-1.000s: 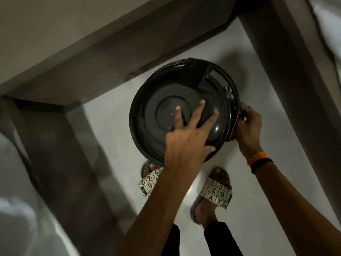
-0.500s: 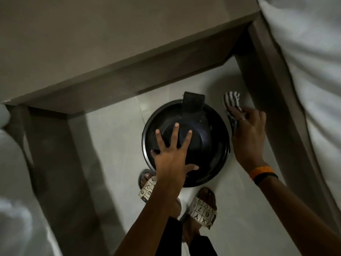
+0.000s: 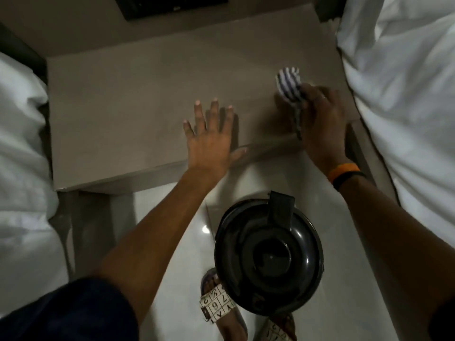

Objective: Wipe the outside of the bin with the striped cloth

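The bin stood upright on the pale floor tiles, lid closed, just in front of the person's feet and below the front edge of the low brown table; neither hand was touching it. The striped cloth was up over the table's right end, bunched and gripped in the right hand, whose fingers were curled shut around it with a tail of fabric hanging below the knuckles. The left hand lay flat on the table top, fingers spread and empty. Judged from this, the main risk was that the wipe was left unfinished: with the cloth well apart from the bin, any part of the side wall not reached would stay dirty, and the dim light would make missed patches hard to spot on dark plastic. The bin also sat close to the sandal, so a step forward could knock or tip it. The hanging tail of cloth might drag across the table edge and slip from the grip. White bedding crowded both sides, leaving little room to move. The only writing legible was on the sandal strap, a grid of characters including 7, 6, X and Y; no brand showed on the bin.
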Action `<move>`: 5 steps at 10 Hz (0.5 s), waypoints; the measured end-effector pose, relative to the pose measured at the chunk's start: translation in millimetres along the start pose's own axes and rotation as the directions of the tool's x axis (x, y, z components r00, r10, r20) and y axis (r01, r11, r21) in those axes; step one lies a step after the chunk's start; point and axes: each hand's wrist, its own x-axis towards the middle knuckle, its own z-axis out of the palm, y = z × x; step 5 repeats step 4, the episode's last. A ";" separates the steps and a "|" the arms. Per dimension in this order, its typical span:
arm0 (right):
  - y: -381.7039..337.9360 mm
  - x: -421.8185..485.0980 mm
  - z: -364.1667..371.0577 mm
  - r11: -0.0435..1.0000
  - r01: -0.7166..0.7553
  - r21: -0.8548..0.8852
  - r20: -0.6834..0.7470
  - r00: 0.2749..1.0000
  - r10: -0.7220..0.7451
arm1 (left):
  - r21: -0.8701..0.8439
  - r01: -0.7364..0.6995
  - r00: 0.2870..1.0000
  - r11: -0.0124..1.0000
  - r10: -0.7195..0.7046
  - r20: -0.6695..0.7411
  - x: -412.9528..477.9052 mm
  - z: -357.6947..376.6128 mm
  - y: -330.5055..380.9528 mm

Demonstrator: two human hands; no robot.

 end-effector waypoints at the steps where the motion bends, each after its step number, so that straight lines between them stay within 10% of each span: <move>1: 9.0 25.8 28.2 0.987 0.052 -0.149 0.329 0.944 0.000 | -0.003 0.008 0.999 1.000 -0.008 0.044 26.1 1.8 -10.2; 2: 29.4 17.3 66.1 0.938 0.134 -0.320 0.548 0.833 0.068 | -0.040 0.019 0.982 0.999 -0.011 0.189 38.3 23.4 -26.3; 5: 29.7 7.6 75.1 0.938 0.161 -0.306 0.467 0.884 0.000 | 0.004 0.043 0.971 0.999 -0.043 0.236 37.7 25.0 -27.8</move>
